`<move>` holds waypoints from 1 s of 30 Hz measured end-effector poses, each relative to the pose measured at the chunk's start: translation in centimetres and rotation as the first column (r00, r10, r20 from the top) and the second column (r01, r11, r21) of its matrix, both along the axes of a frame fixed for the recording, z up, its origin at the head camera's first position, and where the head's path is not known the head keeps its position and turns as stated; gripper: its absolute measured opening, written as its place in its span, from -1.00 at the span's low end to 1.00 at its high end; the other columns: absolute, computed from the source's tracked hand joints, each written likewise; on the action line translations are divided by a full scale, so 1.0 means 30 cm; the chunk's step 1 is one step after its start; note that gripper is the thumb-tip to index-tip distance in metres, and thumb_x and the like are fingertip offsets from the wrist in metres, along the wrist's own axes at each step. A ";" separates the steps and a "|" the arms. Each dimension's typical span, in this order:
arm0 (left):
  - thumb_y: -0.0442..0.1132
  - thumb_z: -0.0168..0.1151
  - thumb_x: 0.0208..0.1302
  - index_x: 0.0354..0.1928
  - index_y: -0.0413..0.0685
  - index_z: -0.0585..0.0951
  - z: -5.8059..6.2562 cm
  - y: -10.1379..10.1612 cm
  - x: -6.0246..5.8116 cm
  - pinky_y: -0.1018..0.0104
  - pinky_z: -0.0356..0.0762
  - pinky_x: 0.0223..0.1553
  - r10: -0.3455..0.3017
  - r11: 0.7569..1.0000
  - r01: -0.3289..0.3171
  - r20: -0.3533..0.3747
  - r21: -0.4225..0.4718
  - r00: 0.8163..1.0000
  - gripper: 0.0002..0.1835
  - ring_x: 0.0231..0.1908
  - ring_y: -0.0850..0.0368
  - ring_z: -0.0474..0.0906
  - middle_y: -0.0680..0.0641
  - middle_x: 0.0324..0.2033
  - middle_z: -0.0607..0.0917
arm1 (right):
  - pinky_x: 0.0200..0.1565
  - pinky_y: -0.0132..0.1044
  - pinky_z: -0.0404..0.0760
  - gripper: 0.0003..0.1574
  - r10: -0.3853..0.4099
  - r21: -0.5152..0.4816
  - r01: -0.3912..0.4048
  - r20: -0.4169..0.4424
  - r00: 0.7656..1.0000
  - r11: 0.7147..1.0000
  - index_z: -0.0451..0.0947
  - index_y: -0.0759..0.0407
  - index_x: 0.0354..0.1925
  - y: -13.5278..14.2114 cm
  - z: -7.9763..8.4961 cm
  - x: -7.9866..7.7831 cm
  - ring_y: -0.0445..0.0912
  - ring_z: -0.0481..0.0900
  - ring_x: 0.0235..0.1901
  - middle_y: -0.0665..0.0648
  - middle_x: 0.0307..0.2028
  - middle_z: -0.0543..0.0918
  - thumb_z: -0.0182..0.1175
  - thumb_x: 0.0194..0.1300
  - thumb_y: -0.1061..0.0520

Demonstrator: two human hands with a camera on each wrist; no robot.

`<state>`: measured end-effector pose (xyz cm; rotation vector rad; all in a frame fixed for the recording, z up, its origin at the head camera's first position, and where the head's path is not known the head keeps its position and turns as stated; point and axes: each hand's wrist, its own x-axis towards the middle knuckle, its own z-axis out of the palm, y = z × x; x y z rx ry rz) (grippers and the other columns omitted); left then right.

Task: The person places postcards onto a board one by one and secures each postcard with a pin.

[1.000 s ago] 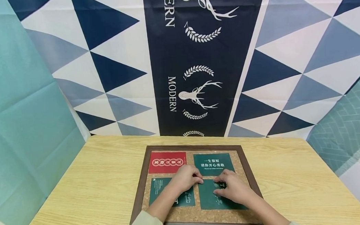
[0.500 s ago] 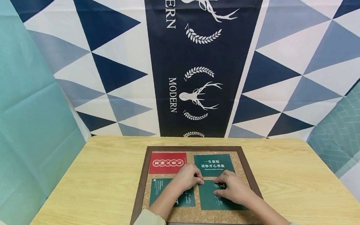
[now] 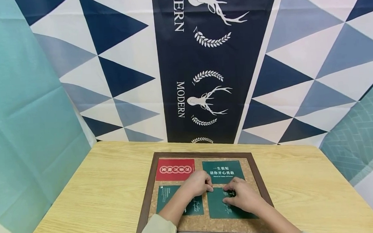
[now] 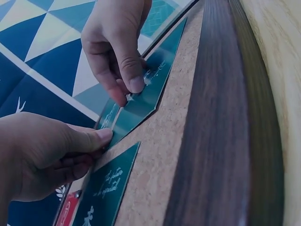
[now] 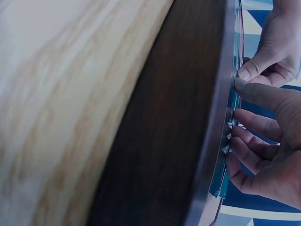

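A framed corkboard [image 3: 209, 225] lies on the table with a green card [image 3: 218, 211] at its lower right. My left hand [image 3: 196, 184] pinches at that card's upper left corner, thumb on top and the other fingers curled; the fingertips hide whatever small thing may be there. On the same card, the fingertips of my right hand [image 3: 245, 195] rest spread and loosely bent. In the left wrist view the card [image 4: 143, 106] lies slightly raised along its near edge. Beneath my left forearm is another green card [image 3: 196, 206], partly covered.
A red card [image 3: 175, 169] occupies the board's upper left, and a green card with white lettering [image 3: 222, 172] its upper right. The dark wooden frame [image 3: 149, 200] surrounds the cork. Behind the wooden table [image 3: 309, 180] hangs a patterned cloth [image 3: 199, 58].
Both hands keep almost the same places on the card. The whole head view has shifted slightly, with the board a little lower and to the right.
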<state>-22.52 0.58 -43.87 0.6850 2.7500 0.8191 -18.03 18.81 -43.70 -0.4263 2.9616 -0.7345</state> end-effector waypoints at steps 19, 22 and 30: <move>-0.21 0.25 0.21 -0.39 -0.06 0.74 -0.025 -0.036 -0.013 0.51 0.40 -0.46 -0.048 0.996 0.045 0.045 0.074 0.998 -0.86 -0.51 0.35 0.38 0.11 -0.47 0.68 | -0.32 -0.35 0.48 -0.64 0.001 -0.004 -0.001 -0.008 1.000 1.000 0.69 0.14 -0.24 -0.003 -0.013 0.001 -0.22 0.40 -0.35 -0.04 -0.36 0.50 0.47 -0.10 0.10; -0.21 0.26 0.21 -0.42 -0.06 0.73 -0.020 -0.024 -0.003 0.51 0.41 -0.42 -0.027 0.999 0.027 0.004 0.041 1.000 -0.87 -0.50 0.35 0.39 0.10 -0.48 0.67 | -0.32 -0.35 0.48 -0.63 0.010 -0.007 -0.010 -0.010 1.000 1.000 0.69 0.14 -0.23 0.001 -0.008 0.004 -0.22 0.40 -0.35 -0.03 -0.36 0.51 0.47 -0.09 0.09; -0.19 0.24 0.22 -0.42 -0.03 0.69 0.001 0.007 0.019 0.49 0.45 -0.38 -0.024 0.994 0.016 -0.071 -0.105 0.997 -0.87 -0.47 0.32 0.40 0.09 -0.45 0.59 | -0.31 -0.35 0.50 -0.62 0.023 -0.018 -0.023 -0.013 1.000 1.000 0.68 0.17 -0.23 0.005 -0.001 0.009 -0.21 0.41 -0.34 -0.02 -0.34 0.51 0.46 -0.09 0.10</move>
